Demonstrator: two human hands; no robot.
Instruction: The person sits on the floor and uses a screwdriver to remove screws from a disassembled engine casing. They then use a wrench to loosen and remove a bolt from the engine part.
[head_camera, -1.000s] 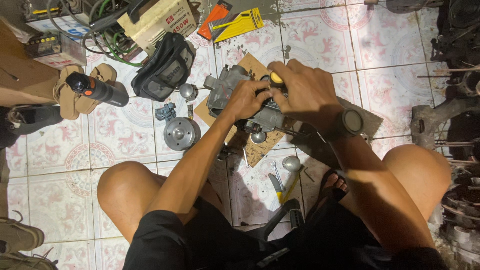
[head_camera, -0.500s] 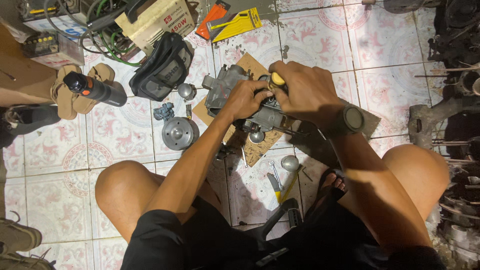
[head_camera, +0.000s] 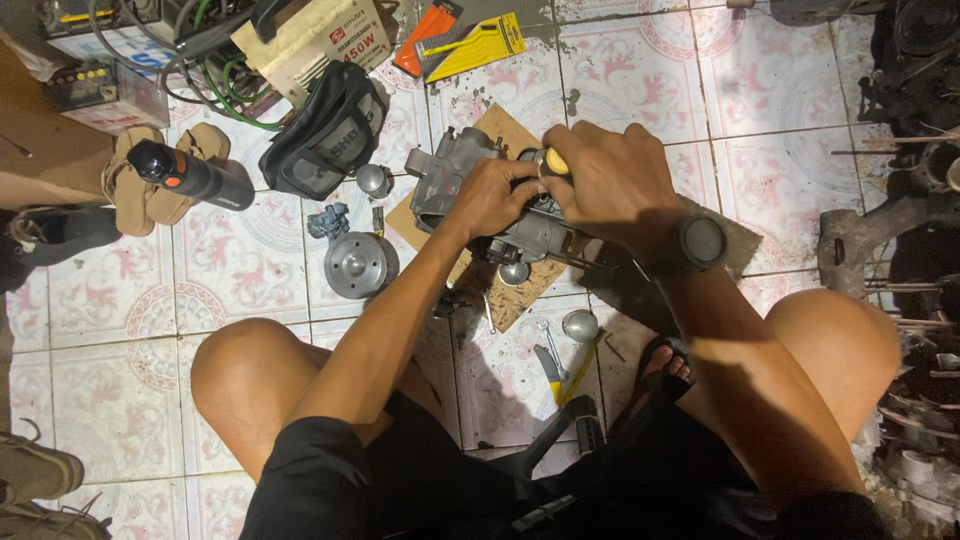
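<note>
On the tiled floor (head_camera: 250, 270), a squatting person's left hand (head_camera: 492, 195) grips a grey engine part (head_camera: 450, 180) on cardboard (head_camera: 520, 295); right hand (head_camera: 610, 180) clenches a yellow-handled screwdriver (head_camera: 555, 160) above it. Metal disc (head_camera: 357, 264) at nine o'clock.

Both arms are stretched forward from a squat, with the knees spread wide. The left hand (head_camera: 492, 195) is curled in a closed grip, knuckles up. Just right of that grip, the right hand (head_camera: 610, 180) is clenched, apparently around a handle, and a watch is worn at its wrist.
</note>
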